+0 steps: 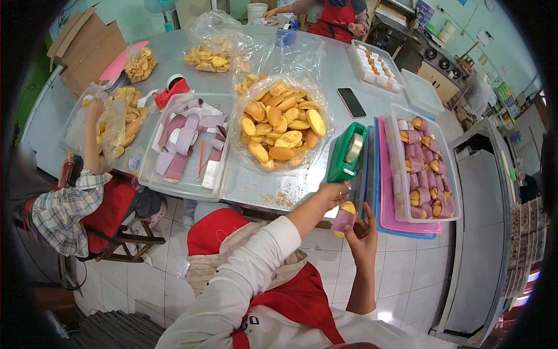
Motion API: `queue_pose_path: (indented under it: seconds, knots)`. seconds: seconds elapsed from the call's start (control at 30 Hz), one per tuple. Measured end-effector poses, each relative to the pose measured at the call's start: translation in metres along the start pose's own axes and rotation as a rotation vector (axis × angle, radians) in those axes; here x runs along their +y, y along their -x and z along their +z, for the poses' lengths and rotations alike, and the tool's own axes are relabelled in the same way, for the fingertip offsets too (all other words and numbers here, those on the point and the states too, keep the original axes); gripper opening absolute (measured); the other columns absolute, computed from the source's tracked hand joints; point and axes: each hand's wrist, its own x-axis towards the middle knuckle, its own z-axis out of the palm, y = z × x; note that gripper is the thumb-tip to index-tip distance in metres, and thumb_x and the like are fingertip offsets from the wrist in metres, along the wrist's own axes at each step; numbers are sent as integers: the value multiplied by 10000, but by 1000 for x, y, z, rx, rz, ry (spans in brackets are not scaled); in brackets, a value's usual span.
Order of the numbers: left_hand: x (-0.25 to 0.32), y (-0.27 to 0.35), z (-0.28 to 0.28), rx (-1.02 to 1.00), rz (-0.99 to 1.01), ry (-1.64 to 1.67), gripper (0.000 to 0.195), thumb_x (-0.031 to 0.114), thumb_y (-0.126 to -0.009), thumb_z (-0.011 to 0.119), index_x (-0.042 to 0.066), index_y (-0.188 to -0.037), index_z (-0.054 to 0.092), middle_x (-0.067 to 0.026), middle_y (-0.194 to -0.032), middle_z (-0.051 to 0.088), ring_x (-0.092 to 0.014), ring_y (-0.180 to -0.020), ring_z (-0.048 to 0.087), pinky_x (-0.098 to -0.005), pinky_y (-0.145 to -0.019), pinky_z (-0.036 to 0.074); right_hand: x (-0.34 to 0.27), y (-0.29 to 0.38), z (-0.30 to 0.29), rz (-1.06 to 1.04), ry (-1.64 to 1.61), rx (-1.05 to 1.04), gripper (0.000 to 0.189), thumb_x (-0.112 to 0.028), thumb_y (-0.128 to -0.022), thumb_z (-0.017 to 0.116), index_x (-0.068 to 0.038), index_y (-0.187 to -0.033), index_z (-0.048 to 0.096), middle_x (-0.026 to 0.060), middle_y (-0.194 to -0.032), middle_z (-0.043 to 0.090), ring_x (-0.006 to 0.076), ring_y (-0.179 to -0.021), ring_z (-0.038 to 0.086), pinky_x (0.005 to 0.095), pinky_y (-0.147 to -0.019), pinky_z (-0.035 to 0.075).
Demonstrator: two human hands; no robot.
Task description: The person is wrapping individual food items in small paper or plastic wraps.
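Note:
My right hand (363,237) pinches an oval yellow bread slice (347,207) wrapped in a mauve paper band (343,220), past the table's front edge. My left hand (334,194) is just above and left of it, fingers drawn together. A small pale glint shows at its fingertips, too small to identify. Right beyond that hand stands a green tape dispenser (347,152) with a roll of clear tape (354,148). An open plastic bag (237,144) full of bread slices (287,122) lies ahead. To the right, a clear plastic box (456,205) holds banded slices (420,181) in rows.
A clear tray (152,185) of mauve paper strips (178,144) sits left. Pink (388,187) and blue (370,174) lids lie under the box. A phone (352,103) rests beyond the dispenser. Co-workers sit at left (72,213) and stand at the far side (335,19). Crumbs (281,199) dot the table.

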Motion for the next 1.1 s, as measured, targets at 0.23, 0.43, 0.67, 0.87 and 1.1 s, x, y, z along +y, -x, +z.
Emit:
queue_pose_path:
  seconds: [0.23,0.43,0.67,0.87,1.1]
  knots:
    - [-12,52,-19,5,333,-248,294,297,-860,704,37,-996,681,-51,-917,672,-118,-847,618,-247,-793,489,-20,-13,4,-121,-35,80,711,35,-833,615,-67,-1450,276,85,-999,641,135,-910,608,273,-822,493]
    - [51,145,-47,63,714,-492,207,168,-898,653,-22,-951,714,-61,-821,685,-87,-745,618,-227,-687,491,-40,-34,24,-121,89,124,709,32,-810,642,-42,-1432,311,83,-991,637,136,-888,613,277,-829,496]
    - [66,189,-37,-80,912,-882,818,72,-839,699,87,-1497,212,-13,-724,598,-70,-691,547,-232,-701,449,-42,-34,49,-236,189,115,747,-19,-771,680,-13,-1420,312,150,-990,651,184,-903,647,307,-838,517]
    - [70,200,-29,24,965,-1046,865,133,-769,774,99,-1477,277,-35,-711,602,-82,-665,551,-248,-662,452,-48,-20,65,-269,178,10,751,-2,-766,680,-12,-1418,309,140,-974,656,170,-891,643,297,-813,519]
    - [74,194,-38,10,779,-904,825,210,-786,780,54,-1447,311,-49,-724,607,-105,-663,574,-251,-626,468,-57,-25,59,-29,-42,-126,722,2,-775,674,-20,-1409,329,137,-987,658,154,-856,633,285,-776,521]
